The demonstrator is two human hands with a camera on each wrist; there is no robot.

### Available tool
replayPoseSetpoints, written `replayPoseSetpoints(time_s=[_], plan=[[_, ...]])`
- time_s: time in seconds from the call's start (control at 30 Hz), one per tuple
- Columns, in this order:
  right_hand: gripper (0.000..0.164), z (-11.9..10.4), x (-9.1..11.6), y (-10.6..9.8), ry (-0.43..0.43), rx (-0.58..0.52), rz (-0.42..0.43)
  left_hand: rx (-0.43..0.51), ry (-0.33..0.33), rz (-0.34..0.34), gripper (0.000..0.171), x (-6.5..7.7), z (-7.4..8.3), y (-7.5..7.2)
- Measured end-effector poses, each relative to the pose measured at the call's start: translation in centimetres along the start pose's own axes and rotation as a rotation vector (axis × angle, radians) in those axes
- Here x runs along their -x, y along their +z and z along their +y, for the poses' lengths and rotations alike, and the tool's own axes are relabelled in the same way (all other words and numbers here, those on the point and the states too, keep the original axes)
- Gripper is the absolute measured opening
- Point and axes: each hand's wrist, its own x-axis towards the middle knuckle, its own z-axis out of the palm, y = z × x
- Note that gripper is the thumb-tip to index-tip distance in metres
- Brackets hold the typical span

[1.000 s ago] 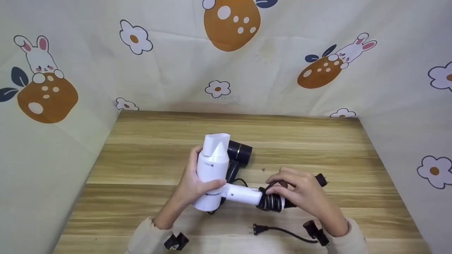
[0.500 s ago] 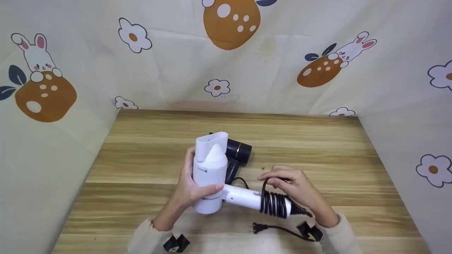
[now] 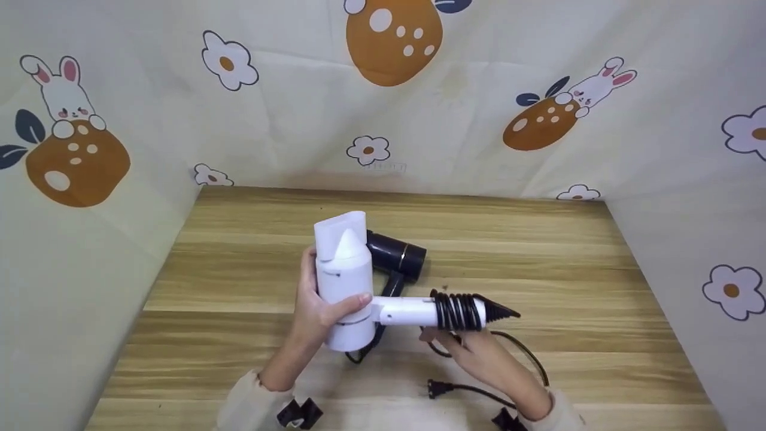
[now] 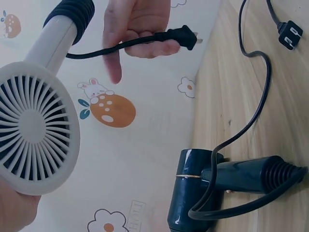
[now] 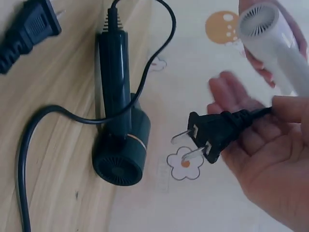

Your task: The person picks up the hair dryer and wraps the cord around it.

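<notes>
My left hand (image 3: 316, 311) grips the white hair dryer (image 3: 346, 278) around its barrel, thumb across the front, flat nozzle upward. The dryer's handle points right, with its black cord (image 3: 459, 311) wound in several turns near the end. Below the coil is my right hand (image 3: 488, 359), partly hidden by it in the head view. In the right wrist view, the black two-pin plug (image 5: 219, 133) lies across the right hand's fingers, which are only slightly bent, and the thumb pinches the cord behind it. The left wrist view shows the dryer's slotted rear grille (image 4: 33, 125).
A black hair dryer (image 3: 392, 254) lies on the wooden table (image 3: 239, 347) behind the white one. Its loose cord curves to the right and forward, ending in another two-pin plug (image 3: 440, 389). Patterned cloth walls (image 3: 287, 108) enclose the back and sides.
My right hand has passed from above the handle to beneath it, carrying the cord's end around the coil. The white dryer has shifted slightly left, and its handle has risen to nearly level.
</notes>
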Motion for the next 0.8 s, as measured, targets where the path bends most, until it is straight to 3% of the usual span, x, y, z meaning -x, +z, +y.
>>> replayPoseSetpoints(time_s=[0.07, 0.17, 0.27, 0.37, 0.5, 0.63, 0.8], plan=[[0.017, -0.2, 0.0, 0.5, 0.007, -0.056, -0.044, -0.003, -0.009, 0.038, 0.077, -0.1, 0.0, 0.0], [0.036, -0.8, 0.2, 0.8, -0.011, -0.056, -0.064, -0.007, -0.012, 0.090, 0.077, -0.4, 0.0, 0.0], [0.060, -1.5, 0.7, 0.9, -0.026, -0.015, -0.058, -0.031, -0.022, 0.123, 0.078, -0.7, -0.2, 0.0], [0.069, -2.3, 1.1, 1.0, -0.056, 0.061, -0.016, -0.071, -0.036, 0.138, 0.079, -0.8, -0.4, 0.0], [0.057, -3.1, 1.4, 0.7, -0.081, 0.126, 0.025, -0.115, -0.047, 0.139, 0.081, -1.0, -0.8, -0.1], [0.038, -3.4, 1.4, 0.1, -0.157, 0.095, 0.009, -0.137, -0.059, 0.130, 0.082, -1.0, -1.2, 0.0], [0.039, -3.6, 1.4, -0.8, -0.223, 0.081, -0.051, -0.166, -0.074, 0.101, 0.083, -1.0, -1.6, 0.2]])
